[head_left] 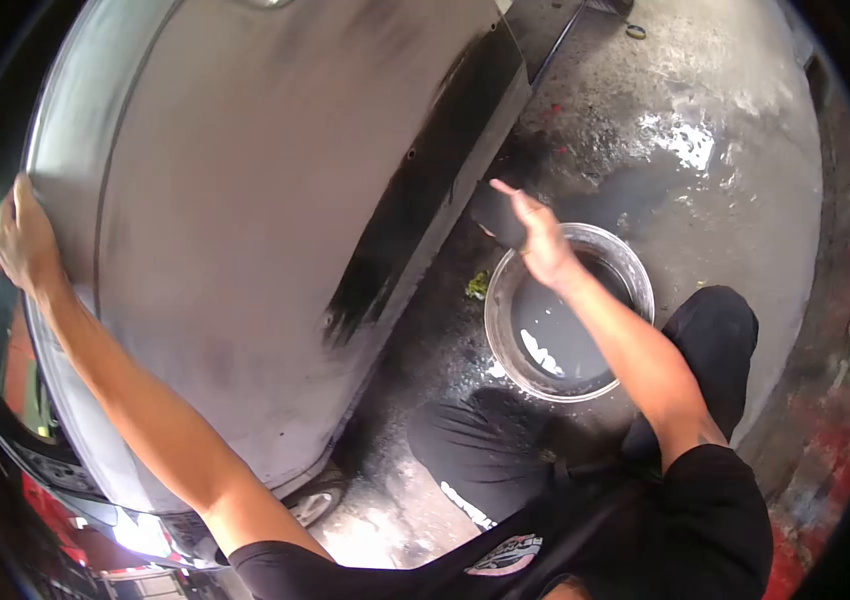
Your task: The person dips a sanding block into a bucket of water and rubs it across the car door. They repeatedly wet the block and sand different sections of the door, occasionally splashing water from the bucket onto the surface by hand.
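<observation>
A grey, dull-surfaced car door panel (235, 200) fills the left side, with a dark strip (415, 190) along its lower part. My left hand (27, 240) is at the panel's upper edge by the window opening, its fingers curled over the edge and partly hidden. Out over the rim of a round metal basin (647, 290) is my right hand (543, 240), holding a dark flat piece of sandpaper (498, 213) apart from the panel. Dark grey water (575, 330) lies in the basin, partly covered by my right forearm.
Wet, stained concrete floor (745, 180) surrounds the basin. A small yellow-green clump (478, 285) lies between basin and car. Farther off sits a small round object (636, 32). My bent knees (715, 330) are close beside the basin, and part of a wheel (315, 505) shows low down.
</observation>
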{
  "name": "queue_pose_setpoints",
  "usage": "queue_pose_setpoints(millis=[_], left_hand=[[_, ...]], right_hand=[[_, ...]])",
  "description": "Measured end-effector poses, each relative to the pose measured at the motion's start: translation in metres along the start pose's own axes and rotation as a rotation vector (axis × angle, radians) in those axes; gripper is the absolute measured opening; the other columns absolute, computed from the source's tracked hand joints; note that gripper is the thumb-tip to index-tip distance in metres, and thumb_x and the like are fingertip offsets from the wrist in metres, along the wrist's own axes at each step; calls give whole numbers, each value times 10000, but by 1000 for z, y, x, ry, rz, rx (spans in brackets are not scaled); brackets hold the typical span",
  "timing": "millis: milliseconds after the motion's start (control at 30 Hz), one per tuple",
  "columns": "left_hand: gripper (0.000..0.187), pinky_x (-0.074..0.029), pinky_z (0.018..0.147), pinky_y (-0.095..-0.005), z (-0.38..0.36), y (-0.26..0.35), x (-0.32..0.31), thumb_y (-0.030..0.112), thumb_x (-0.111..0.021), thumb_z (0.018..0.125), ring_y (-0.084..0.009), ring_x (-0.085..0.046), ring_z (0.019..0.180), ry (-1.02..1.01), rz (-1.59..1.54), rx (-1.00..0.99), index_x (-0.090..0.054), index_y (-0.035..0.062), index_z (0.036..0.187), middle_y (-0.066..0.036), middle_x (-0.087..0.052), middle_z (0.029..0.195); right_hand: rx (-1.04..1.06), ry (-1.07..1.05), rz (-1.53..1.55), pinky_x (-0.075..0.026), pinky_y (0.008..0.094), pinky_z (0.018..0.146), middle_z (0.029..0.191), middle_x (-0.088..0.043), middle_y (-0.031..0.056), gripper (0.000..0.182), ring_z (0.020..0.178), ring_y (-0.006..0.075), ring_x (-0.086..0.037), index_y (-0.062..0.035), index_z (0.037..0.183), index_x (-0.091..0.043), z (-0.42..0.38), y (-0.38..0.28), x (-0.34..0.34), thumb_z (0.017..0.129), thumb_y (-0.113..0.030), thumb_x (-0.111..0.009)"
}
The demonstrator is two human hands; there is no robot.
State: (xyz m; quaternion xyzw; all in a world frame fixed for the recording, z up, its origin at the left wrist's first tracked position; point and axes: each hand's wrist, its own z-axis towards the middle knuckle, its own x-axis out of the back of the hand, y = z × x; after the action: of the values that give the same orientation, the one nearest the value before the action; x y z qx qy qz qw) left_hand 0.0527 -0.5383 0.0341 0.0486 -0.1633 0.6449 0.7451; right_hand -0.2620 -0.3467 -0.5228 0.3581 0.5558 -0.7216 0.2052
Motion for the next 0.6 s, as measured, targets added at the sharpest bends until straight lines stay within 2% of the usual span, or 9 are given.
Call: queue_pose_setpoints(millis=[100,233,300,367,467,500,533,567,600], left_hand=[[608,-437,1065,-432,-11,6,0,612,-529,912,-306,-645,1210,48,-74,-85,-714,183,1301,-119,-726,1247],[358,-522,942,-380,-104,58,25,281,-717,934,-271,-690,1070,268,-535,-293,-729,86,1233,-123,-745,1134],[253,-533,909,-393,-199,100,28,130,-750,896,-271,-677,1013,145,-860,-417,-718,40,1130,-120,-710,1118],[357,-527,934,-412,-304,154,42,185,-779,870,-292,-659,1074,-273,-1052,-240,-673,14,1165,-155,-681,1163],[822,-518,978,-439,-450,200,32,354,-814,858,-337,-630,1160,-1311,-1374,280,-435,-44,1468,-262,-577,1301],[846,-511,995,-436,-488,213,24,346,-842,833,-317,-641,1148,-1331,-1442,390,-434,-44,1463,-260,-579,1301],[793,-601,785,-328,-514,219,19,236,-849,845,-230,-697,981,-1324,-1578,498,-434,-20,1471,-207,-582,1306],[793,-601,785,-328,-520,223,22,236,-849,845,-230,-697,981,-1332,-1590,502,-434,-20,1471,-207,-582,1306],[760,-609,759,-325,-523,225,24,188,-844,840,-233,-700,963,-1332,-1595,679,-447,-24,1453,-210,-581,1311]], right_hand=[[-162,51,147,-552,469,997,1310,-648,170,559,1161,288,-669,9,1448,-503,-23,-38,1,1099,-420,-420],[-247,104,97,-556,465,985,1252,-678,163,511,1137,258,-676,3,1367,-575,-43,-43,-7,1084,-411,-475],[-284,155,72,-556,463,978,1216,-691,155,500,1116,247,-681,1,1327,-606,-54,-42,-14,1074,-417,-498],[-294,133,-10,-550,441,955,1137,-708,128,424,1063,219,-682,-14,1233,-655,-62,-42,-22,1029,-383,-604],[-362,120,-96,-540,433,942,1096,-705,97,352,1045,188,-666,-21,1169,-676,-69,-47,-34,961,-303,-714],[-364,129,-112,-540,433,942,1096,-705,97,352,1045,188,-666,-21,1169,-676,-72,-45,-32,961,-303,-714],[-289,137,-284,-542,413,913,1101,-705,93,334,1035,180,-663,-15,1164,-680,-76,-39,-27,936,-253,-738],[-212,147,-452,-543,393,883,1106,-704,89,323,1024,173,-660,-8,1158,-684,-81,-33,-23,912,-202,-762],[-156,142,-479,-542,368,822,1087,-705,78,311,975,169,-657,18,1145,-684,-85,-29,-24,898,-150,-769]])
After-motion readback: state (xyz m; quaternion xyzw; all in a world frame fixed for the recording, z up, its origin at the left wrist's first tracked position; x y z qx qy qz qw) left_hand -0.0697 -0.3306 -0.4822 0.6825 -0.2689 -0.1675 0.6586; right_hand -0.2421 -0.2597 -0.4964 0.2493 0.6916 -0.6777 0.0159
